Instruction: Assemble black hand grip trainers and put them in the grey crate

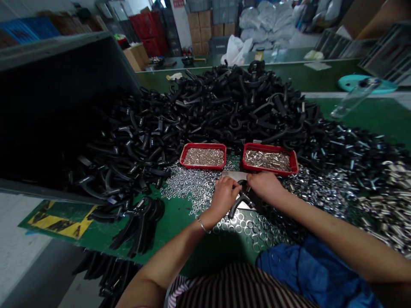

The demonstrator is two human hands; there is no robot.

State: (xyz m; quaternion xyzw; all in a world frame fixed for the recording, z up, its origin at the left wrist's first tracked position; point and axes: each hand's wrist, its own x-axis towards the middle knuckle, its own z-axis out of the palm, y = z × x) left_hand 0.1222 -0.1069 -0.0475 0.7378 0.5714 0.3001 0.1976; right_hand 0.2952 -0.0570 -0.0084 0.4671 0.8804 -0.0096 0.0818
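Only got the head cam to go on here, and it's pretty busy tbh. L hand [223, 196] is curling its fingers most of the way around a black curved plastic piece [239, 203], and that looks like a real hold. R hand [265, 186] is sitting over the piece's top end w/ fingers bent down, but can't tell if it's actually gripping bc the knuckles are hiding the contact. The piece is resting on a steel plate [234, 175] on the green tabletop [180, 226], right under the hands. Just past them, two red trays [203, 156] are holding small metal bits, and loose steel nuts [189, 184] are lying all around. A huge heap of black plastic pieces [224, 102] is spilling from a tipped dark bin [64, 107]. Risk-wise: a slipping grip could drop the piece into the nuts, a wrist catching a tray could dump it, and the heap could slide forward if bumped.
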